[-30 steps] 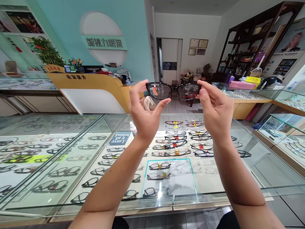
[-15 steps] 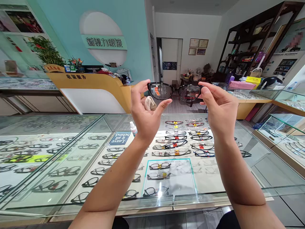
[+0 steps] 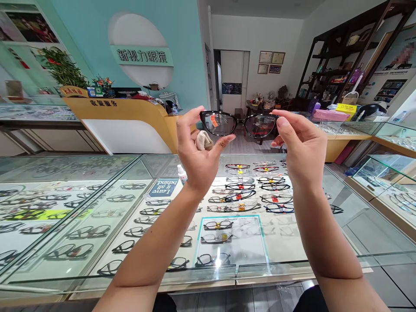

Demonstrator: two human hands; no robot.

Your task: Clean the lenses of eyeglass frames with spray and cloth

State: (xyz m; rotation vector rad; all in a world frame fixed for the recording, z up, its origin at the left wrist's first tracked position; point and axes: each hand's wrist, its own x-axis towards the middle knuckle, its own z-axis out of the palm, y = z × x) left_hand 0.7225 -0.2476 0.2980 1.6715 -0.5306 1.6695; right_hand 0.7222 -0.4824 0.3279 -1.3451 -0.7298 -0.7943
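Note:
A pair of black-framed eyeglasses [image 3: 239,122] is held up level above the display case, lenses facing me. An orange sticker shows on its left lens, and red lettering on the right one. My left hand [image 3: 199,156] grips the frame's left end by the fingertips, thumb below. A bunched beige cloth [image 3: 204,141] is tucked in that same hand. At the other end, my right hand [image 3: 302,143] pinches the frame's right corner between thumb and index finger. The folded or open state of the temples is hard to make out.
Below lies a glass display case [image 3: 235,273] with rows of eyeglasses inside. A white spray bottle [image 3: 182,174] and a blue sign [image 3: 164,188] are beyond my left forearm. Farther back stand a yellow-edged counter [image 3: 130,110] and a dark shelf unit [image 3: 338,65].
The right hand has shifted slightly to the right and the left hand slightly left. The eyeglasses are still held between both hands, a touch closer to me.

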